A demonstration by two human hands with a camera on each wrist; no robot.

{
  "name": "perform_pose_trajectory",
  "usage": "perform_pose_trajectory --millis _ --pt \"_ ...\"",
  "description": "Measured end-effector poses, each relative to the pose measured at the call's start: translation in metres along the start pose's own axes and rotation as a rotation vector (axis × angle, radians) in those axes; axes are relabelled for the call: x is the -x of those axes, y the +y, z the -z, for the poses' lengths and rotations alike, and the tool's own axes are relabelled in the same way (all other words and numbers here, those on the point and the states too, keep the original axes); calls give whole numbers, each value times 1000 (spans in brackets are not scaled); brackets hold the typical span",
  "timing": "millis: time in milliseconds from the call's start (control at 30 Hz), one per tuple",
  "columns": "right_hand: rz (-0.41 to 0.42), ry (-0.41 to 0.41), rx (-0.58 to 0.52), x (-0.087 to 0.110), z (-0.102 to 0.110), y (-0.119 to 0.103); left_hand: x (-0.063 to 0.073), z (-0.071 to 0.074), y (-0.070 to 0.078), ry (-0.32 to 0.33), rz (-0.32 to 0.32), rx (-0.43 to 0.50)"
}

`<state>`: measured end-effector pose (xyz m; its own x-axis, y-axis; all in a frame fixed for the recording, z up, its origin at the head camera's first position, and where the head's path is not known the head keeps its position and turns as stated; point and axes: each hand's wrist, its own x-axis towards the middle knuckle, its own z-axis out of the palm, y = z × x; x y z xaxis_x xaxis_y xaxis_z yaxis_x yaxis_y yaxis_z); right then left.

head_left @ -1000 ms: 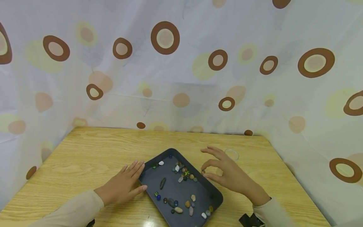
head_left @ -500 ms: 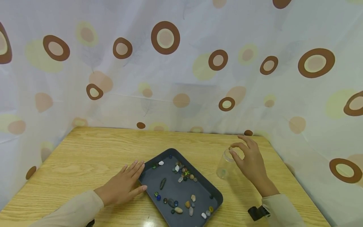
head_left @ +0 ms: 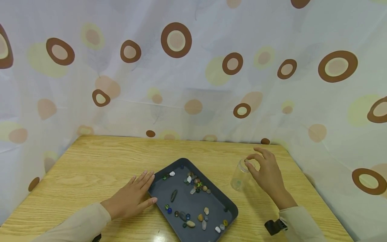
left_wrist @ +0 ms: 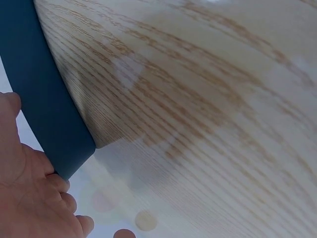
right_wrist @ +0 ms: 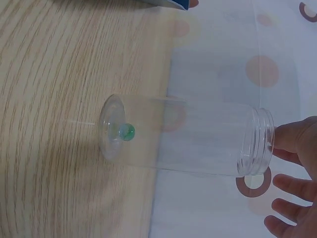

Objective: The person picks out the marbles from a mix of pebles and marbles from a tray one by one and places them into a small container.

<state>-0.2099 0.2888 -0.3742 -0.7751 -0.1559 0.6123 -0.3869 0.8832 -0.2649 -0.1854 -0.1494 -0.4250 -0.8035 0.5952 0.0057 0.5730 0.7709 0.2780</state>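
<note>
My left hand (head_left: 130, 198) rests with straight fingers on the left rim of the dark grey tray (head_left: 187, 200); in the left wrist view its fingertips touch the tray's outer side. Above the mouth of a clear jar (head_left: 237, 178), my right hand (head_left: 267, 178) pinches a small brownish piece (head_left: 245, 160) between thumb and index finger; stone or marble, I cannot tell which. The other right fingers are spread. The jar stands upright without a lid, and a green marble (right_wrist: 127, 132) lies at its bottom. Thumb and index finger are at its threaded rim in the right wrist view.
Several pebbles and glass marbles are scattered in the tray, among them a long dark stone (head_left: 173, 195), a blue marble (head_left: 169, 210) and a white stone (head_left: 172, 173). A patterned curtain (head_left: 193, 80) hangs behind the wooden table (head_left: 99, 161).
My right hand has moved from beside the tray's right edge to the jar's mouth, carrying the small brownish piece, then dipped slightly. The left hand and tray have stayed put.
</note>
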Motion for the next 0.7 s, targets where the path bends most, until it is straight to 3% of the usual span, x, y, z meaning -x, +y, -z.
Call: perform_pose_trajectory --millis 700 --pt "0 -10 22 0 1 -2 0 0 0 -6 -2 -12"
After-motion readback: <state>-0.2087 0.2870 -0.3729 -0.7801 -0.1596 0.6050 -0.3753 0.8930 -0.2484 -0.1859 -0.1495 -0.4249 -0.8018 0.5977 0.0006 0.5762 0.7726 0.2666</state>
